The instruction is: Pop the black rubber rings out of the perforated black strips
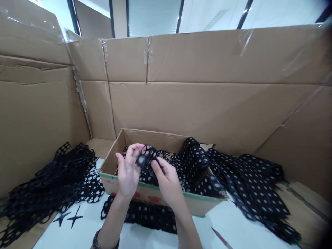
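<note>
Black perforated flexible strip (145, 157) is pinched by your left hand (127, 173) and right hand (167, 183), above one open cardboard box (199, 204). Its holes can catch other pieces and tangle if you pull fast. Beside box are two heaps, black lattice (52, 180) and white-dotted black sheet (259, 193), plus two black star-shaped cutouts (67, 216).

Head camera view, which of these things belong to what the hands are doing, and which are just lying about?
In use: the left hand and right hand, both pinching a piece of black perforated sheet, above a cardboard box holding more of it.
Lying about: a heap of black lattice, black perforated strips to the right, two black star-shaped scraps, cardboard wall panels.
</note>
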Motion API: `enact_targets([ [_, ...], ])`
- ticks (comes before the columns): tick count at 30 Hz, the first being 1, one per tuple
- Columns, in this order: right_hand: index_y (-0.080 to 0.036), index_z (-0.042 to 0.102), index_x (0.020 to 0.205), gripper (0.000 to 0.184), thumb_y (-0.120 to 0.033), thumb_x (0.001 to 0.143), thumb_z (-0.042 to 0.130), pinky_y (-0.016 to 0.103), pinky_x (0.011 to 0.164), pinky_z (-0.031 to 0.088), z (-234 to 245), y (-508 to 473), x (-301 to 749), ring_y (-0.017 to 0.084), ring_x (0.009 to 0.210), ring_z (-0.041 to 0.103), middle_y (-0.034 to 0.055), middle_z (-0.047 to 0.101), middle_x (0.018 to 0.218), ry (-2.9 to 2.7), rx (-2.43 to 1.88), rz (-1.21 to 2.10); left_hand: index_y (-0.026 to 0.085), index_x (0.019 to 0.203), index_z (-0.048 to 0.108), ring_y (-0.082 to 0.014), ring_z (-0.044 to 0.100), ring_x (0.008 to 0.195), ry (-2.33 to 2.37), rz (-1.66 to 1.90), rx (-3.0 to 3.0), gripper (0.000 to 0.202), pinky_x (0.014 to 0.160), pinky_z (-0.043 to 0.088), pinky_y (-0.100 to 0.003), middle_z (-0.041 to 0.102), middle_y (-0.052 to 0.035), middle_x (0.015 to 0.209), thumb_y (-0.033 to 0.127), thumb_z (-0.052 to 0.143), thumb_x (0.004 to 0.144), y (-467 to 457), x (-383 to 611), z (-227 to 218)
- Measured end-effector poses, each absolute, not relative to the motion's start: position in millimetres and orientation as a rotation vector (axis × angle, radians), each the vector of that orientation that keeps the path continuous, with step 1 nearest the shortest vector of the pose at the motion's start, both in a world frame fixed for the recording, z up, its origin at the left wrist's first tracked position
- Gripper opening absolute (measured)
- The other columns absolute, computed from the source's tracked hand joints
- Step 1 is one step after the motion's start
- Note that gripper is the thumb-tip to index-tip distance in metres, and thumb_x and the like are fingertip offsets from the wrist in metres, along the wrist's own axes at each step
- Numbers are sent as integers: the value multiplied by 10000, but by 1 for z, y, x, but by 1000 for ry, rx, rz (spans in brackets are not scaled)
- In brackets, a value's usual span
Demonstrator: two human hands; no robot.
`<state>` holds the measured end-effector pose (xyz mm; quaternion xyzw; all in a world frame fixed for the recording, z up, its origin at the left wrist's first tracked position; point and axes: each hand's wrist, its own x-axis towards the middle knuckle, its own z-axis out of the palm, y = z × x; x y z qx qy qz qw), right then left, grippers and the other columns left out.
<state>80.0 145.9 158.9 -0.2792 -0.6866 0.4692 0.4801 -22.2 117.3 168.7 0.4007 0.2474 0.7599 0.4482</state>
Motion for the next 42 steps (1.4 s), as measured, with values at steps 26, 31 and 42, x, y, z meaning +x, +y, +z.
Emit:
enact_targets([
  [26, -193, 516, 1031, 305, -418, 884, 373, 313, 872, 363, 148, 155, 82, 175, 964, 488, 61, 550, 1036, -1617, -829, 895, 199, 774, 453, -119, 492, 773, 998, 1667, 1366, 205, 735, 401, -212, 495, 13, 798, 190, 645, 705, 118, -48, 168],
  [31, -185, 441, 689, 371, -452, 901, 292, 237, 552, 336, 152, 147, 85, 120, 593, 425, -14, 462, 626, -1592, -918, 859, 206, 800, 389, -111, 473, 795, 937, 1420, 1393, 234, 721, 386, -207, 477, 14, 822, 157, 608, 734, 120, -49, 164],
  [42, -163, 506, 715, 356, -486, 839, 419, 208, 517, 327, 143, 158, 74, 90, 556, 390, -17, 486, 656, -1540, -768, 1247, 214, 902, 377, -81, 449, 644, 865, 1563, 1109, 272, 596, 376, -173, 463, 38, 723, 318, 590, 768, 127, -20, 158],
])
